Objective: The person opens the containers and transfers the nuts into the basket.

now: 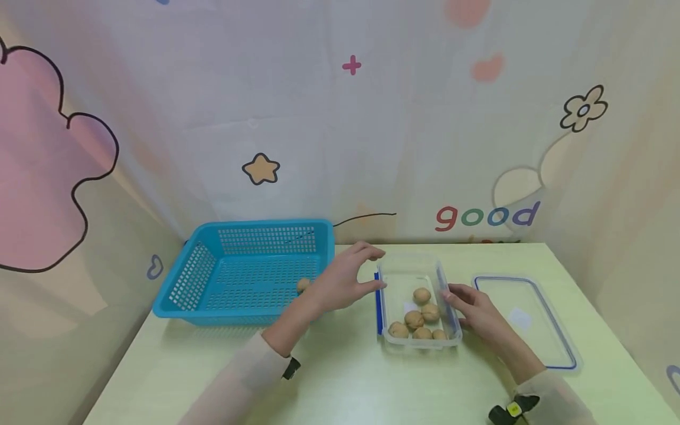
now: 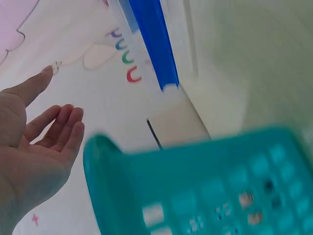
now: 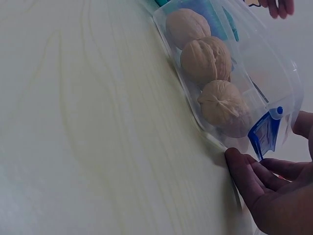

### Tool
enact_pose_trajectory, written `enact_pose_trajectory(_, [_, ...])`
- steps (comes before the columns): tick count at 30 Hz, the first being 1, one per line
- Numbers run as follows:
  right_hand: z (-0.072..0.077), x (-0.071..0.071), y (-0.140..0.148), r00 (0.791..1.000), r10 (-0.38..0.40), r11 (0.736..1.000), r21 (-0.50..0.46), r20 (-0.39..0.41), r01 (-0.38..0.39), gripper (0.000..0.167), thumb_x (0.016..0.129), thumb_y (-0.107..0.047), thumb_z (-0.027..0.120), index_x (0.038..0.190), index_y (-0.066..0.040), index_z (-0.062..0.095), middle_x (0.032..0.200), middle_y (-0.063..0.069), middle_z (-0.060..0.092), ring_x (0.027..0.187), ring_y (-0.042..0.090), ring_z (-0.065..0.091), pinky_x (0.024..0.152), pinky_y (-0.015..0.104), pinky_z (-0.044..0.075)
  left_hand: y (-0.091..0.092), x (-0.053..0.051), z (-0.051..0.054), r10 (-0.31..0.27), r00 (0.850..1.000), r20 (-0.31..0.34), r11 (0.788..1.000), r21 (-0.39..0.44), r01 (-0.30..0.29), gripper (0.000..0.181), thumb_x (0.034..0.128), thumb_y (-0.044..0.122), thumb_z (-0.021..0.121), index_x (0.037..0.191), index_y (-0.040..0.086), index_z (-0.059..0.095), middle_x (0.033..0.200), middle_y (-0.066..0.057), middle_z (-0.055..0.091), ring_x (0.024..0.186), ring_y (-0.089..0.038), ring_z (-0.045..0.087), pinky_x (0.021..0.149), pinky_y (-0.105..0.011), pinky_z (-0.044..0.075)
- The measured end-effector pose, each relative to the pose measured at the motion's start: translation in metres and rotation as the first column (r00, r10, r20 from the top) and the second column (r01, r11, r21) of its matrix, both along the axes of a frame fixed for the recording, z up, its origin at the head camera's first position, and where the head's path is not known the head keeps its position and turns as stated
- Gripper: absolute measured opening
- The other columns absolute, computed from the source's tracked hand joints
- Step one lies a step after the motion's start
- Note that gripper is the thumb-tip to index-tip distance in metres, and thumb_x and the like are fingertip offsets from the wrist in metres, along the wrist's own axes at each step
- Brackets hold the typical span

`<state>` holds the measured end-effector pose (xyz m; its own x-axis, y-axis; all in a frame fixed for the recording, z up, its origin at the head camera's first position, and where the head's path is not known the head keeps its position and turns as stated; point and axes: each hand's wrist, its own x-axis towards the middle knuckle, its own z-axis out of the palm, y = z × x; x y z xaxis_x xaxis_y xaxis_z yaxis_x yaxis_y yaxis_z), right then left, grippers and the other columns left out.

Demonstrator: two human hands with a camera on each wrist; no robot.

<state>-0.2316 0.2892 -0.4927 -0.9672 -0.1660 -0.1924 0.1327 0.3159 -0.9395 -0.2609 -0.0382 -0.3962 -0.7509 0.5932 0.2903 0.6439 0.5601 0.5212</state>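
Note:
Several walnuts (image 1: 414, 320) lie in the front part of a clear container (image 1: 390, 337) with blue side clips. My right hand (image 1: 486, 316) grips the container's right side, thumb at the rim and fingers lower down; in the right wrist view those fingers (image 3: 240, 169) press by a blue clip (image 3: 266, 131). My left hand (image 1: 342, 280), fingers spread and holding nothing, hovers between the blue basket (image 1: 244, 320) and the container's left wall. One walnut (image 1: 303, 285) rests in the basket, partly hidden by my left forearm. The left wrist view has my left hand (image 2: 44, 142) empty.
The clear lid (image 1: 549, 319) with a blue seal lies flat on the table (image 1: 340, 378), right of the container and behind my right forearm. A printed curtain (image 1: 297, 118) hangs behind the table's back edge.

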Motion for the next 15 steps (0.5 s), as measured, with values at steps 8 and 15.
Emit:
enact_pose_trajectory(8, [-0.001,0.003,-0.004,0.999,-0.026,0.999,-0.018,0.029,0.027,0.077,0.111,-0.046,0.055,0.163,0.003,0.028,0.169,0.028,0.027,0.154,0.048,0.028,0.116,0.066,0.037,0.037,-0.002,-0.017,-0.045,0.999,0.003,0.999,0.031,0.045,0.054,0.0985,0.027,0.079,0.146,0.009,0.061,0.141,-0.003,0.061,0.129,-0.019,0.061,0.107,-0.027,0.051])
enact_pose_trajectory(15, [-0.001,0.002,-0.002,0.999,-0.027,1.000,-0.006,0.026,0.027,0.077,0.111,-0.046,0.055,0.163,0.004,0.029,0.168,0.028,0.029,0.153,0.048,0.030,0.116,0.067,0.038,0.068,-0.012,-0.035,-0.023,1.000,0.003,1.000,-0.004,0.023,0.054,0.0978,0.027,0.080,0.146,0.010,0.061,0.141,-0.003,0.061,0.128,-0.018,0.062,0.107,-0.025,0.050])
